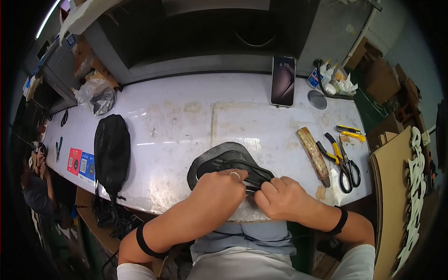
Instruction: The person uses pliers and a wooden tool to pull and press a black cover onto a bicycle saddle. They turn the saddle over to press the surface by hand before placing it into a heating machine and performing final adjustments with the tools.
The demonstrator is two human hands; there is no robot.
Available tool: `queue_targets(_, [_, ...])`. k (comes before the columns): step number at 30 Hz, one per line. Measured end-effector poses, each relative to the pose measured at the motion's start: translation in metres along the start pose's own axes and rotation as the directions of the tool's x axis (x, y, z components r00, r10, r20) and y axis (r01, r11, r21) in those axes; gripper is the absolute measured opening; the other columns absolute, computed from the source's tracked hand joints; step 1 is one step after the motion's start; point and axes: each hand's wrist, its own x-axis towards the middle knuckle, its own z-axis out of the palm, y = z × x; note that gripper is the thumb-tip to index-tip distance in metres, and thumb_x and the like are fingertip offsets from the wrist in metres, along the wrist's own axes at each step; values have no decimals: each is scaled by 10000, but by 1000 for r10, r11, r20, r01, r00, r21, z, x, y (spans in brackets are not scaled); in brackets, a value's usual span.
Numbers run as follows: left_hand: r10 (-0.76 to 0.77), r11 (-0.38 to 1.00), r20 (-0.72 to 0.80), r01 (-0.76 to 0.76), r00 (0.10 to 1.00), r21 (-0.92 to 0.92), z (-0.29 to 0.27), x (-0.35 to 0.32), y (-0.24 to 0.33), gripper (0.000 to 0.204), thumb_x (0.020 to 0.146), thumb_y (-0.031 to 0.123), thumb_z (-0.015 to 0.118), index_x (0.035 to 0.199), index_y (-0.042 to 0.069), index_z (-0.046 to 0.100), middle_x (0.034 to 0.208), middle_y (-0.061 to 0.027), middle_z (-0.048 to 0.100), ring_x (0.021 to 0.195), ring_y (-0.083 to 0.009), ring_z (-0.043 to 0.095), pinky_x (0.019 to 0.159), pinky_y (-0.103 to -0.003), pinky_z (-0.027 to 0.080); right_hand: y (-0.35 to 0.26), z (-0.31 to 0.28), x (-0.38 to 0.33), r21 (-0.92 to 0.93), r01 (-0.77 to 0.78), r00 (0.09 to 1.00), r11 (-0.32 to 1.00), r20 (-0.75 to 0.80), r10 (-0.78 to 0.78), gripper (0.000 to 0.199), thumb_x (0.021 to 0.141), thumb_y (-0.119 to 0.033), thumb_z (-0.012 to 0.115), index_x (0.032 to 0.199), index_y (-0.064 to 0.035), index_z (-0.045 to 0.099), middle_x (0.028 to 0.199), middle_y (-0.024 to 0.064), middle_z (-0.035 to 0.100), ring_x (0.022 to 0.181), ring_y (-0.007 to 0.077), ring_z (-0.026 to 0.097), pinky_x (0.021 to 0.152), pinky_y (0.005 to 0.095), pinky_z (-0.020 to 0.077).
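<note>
A black sandal with thin straps lies on a dark grey sole-shaped sheet near the front edge of the white workbench. My left hand, a ring on one finger, presses down on the sandal's near end and grips its strap. My right hand sits just to the right, with fingers pinched on the same strap end. Both wrists carry black bands.
A black bag lies at the left. A phone leans against the back wall. A wooden-handled tool, yellow pliers, scissors and a yellow knife lie at the right. Cardboard stands beyond the edge.
</note>
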Motion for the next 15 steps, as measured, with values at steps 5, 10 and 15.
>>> queue_targets(5, [-18,1000,-102,17,995,-7,10,-5,1,170,844,113,778,867,-54,755,1213,-196,761,1040,-307,768,774,-365,631,-2,12,-3,11,-29,996,1000,-80,30,299,782,-147,766,705,-113,479,689,18,406,580,182,527,490,311,446])
queue_targets(10, [-104,994,-189,96,977,-51,18,-9,6,194,826,147,832,866,-29,759,1188,-150,772,1025,-285,769,768,-360,628,-8,14,0,21,-85,985,996,-149,88,328,820,-132,775,691,-119,474,678,27,415,573,187,519,480,323,431])
queue_targets(15, [-160,983,-191,139,968,-121,25,-17,8,141,837,107,805,869,-27,775,1223,-156,757,1078,-286,760,741,-373,637,-17,13,4,119,-201,962,972,-166,219,375,791,-137,836,676,-107,480,677,41,442,564,206,510,451,347,389])
